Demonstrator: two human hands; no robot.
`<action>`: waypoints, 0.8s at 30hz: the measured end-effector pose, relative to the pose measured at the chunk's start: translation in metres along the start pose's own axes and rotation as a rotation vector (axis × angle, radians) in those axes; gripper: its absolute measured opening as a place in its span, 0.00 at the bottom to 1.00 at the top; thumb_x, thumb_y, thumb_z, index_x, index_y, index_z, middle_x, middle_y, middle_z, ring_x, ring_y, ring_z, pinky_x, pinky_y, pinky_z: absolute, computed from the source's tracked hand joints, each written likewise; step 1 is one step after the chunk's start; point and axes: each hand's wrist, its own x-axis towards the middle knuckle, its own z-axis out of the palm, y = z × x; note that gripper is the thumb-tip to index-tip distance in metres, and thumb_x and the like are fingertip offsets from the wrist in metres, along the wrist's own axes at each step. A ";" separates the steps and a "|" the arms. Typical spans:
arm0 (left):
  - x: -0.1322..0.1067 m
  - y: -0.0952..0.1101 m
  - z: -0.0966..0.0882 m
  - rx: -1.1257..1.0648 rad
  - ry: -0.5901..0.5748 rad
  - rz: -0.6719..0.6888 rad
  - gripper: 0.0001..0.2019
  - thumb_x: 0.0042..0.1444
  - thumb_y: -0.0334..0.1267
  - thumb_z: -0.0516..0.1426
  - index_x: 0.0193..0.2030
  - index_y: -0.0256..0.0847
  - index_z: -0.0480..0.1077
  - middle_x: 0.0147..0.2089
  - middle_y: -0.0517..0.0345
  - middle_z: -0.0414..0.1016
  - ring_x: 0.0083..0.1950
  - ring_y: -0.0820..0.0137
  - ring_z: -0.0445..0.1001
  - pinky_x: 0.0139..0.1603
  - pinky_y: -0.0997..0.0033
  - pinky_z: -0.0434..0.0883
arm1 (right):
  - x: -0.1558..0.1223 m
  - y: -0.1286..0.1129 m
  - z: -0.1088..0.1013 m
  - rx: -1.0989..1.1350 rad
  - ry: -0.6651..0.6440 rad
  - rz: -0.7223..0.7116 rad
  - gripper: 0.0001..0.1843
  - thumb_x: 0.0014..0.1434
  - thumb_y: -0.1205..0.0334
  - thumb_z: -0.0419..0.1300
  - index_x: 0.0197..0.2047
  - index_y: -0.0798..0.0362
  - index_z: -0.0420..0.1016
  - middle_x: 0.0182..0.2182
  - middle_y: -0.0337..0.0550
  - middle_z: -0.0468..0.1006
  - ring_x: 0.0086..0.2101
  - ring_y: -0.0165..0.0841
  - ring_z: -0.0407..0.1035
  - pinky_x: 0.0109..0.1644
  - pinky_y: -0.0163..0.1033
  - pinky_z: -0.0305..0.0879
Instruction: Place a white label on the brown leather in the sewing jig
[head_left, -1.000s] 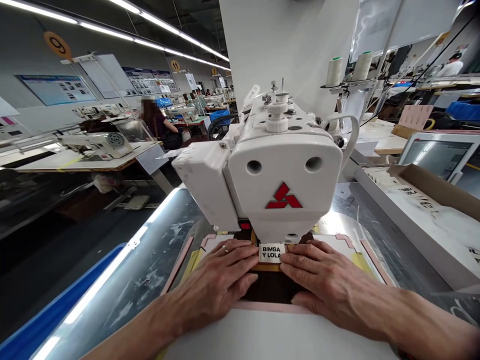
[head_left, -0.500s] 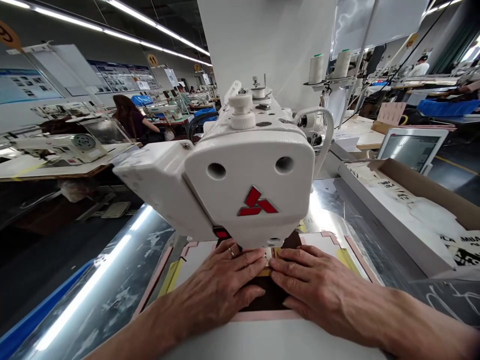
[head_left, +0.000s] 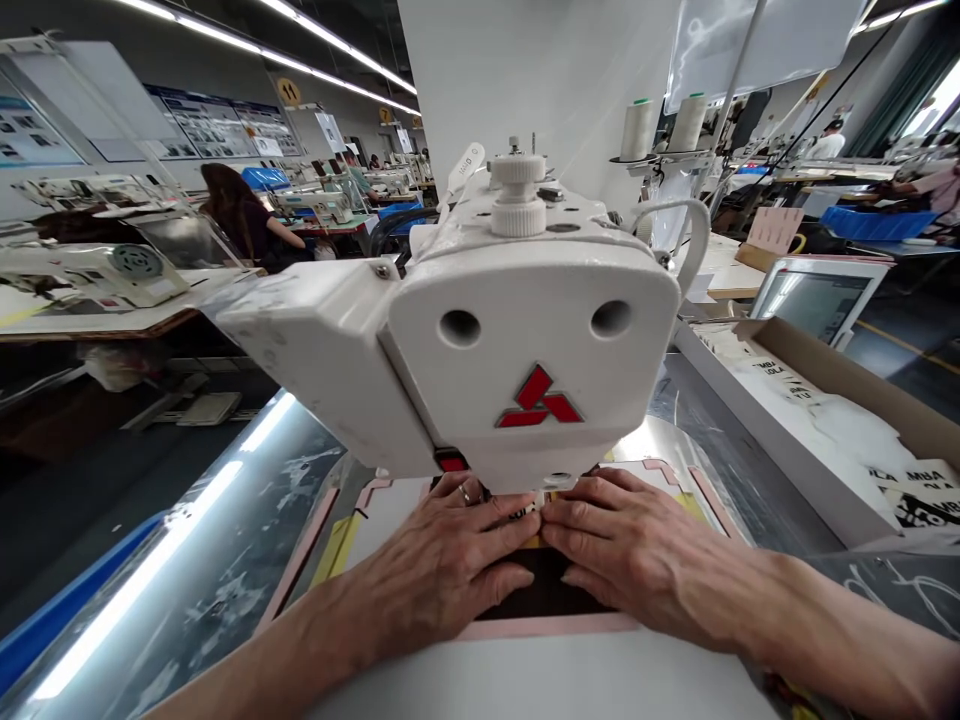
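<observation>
My left hand [head_left: 450, 545], with a ring on one finger, lies flat with its fingers stretched out. It presses on a dark brown piece of material [head_left: 544, 597] below the white sewing machine head [head_left: 521, 345]. Opposite it, my right hand [head_left: 637, 545] rests palm down, fingers extended, on the same piece. The fingertips of both hands nearly meet beside a small pale label with dark print [head_left: 529, 508], partly covered by the fingers. Around the material runs a white template with pink edging [head_left: 547, 626] and yellow strips [head_left: 335, 548]. The machine head hides the needle area.
On the right stands an open box [head_left: 795, 440] holding printed white labels, with a tilted screen [head_left: 817, 300] behind it. Two thread cones [head_left: 637, 130] stand on a rack. Another sewing machine [head_left: 97, 275] and a seated person [head_left: 236, 215] are at the left.
The view has shifted, so the machine head appears farther right and more of its front shows. Both hands stay flat on the material, with small shifts of the fingers around the label.
</observation>
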 end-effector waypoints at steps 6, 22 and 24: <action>0.000 0.000 -0.002 -0.011 0.039 0.011 0.18 0.77 0.47 0.54 0.69 0.55 0.68 0.71 0.66 0.71 0.62 0.57 0.74 0.62 0.57 0.62 | 0.001 0.003 -0.013 0.067 -0.047 0.066 0.13 0.78 0.62 0.55 0.58 0.52 0.76 0.57 0.48 0.79 0.55 0.40 0.73 0.60 0.49 0.68; -0.001 0.000 -0.007 -0.020 0.031 0.017 0.17 0.76 0.45 0.55 0.67 0.51 0.72 0.71 0.61 0.72 0.62 0.57 0.74 0.64 0.55 0.63 | 0.007 0.006 -0.004 -0.167 -0.096 0.011 0.07 0.76 0.61 0.58 0.54 0.47 0.76 0.49 0.43 0.78 0.45 0.39 0.71 0.47 0.45 0.67; -0.001 0.000 -0.005 -0.008 0.033 0.014 0.18 0.75 0.44 0.56 0.69 0.52 0.70 0.72 0.62 0.71 0.62 0.55 0.74 0.65 0.53 0.64 | 0.008 0.007 -0.006 -0.163 -0.104 0.009 0.07 0.77 0.60 0.57 0.53 0.47 0.76 0.49 0.43 0.78 0.45 0.38 0.71 0.47 0.46 0.67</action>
